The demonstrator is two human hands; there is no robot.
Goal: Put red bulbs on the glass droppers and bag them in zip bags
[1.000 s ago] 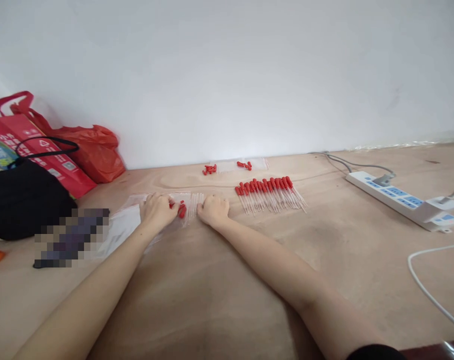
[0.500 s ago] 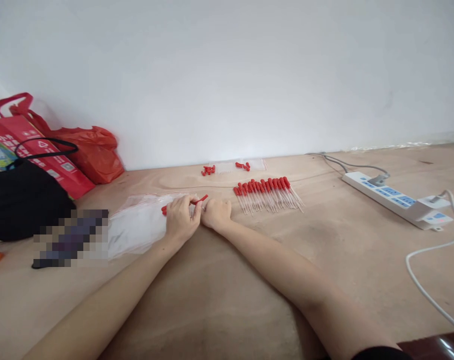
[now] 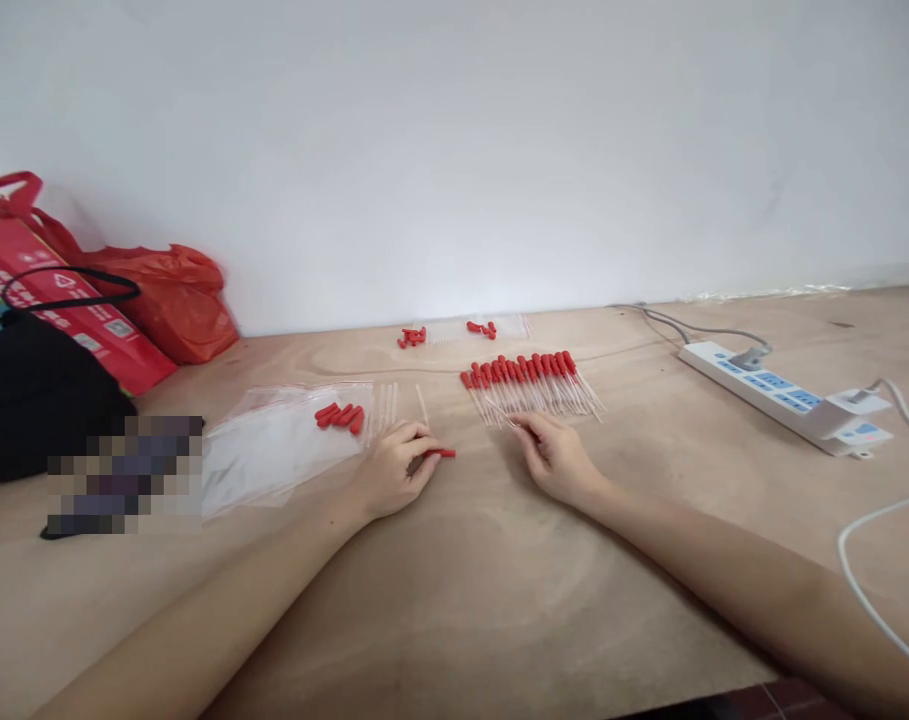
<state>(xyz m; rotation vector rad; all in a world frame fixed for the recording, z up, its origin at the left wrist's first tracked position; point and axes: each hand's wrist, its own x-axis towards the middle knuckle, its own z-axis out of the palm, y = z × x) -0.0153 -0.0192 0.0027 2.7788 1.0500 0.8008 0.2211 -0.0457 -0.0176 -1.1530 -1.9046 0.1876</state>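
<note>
The droppers lie between the power strip at right and bulbs on bags at left.

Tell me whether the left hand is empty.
No, the left hand holds a red cap, whose end sticks out past the fingertips.

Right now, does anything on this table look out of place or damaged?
One clear tube looks slightly askew: it lies apart from the row of tubes to its left and slants differently. No spill or damage shows.
</note>
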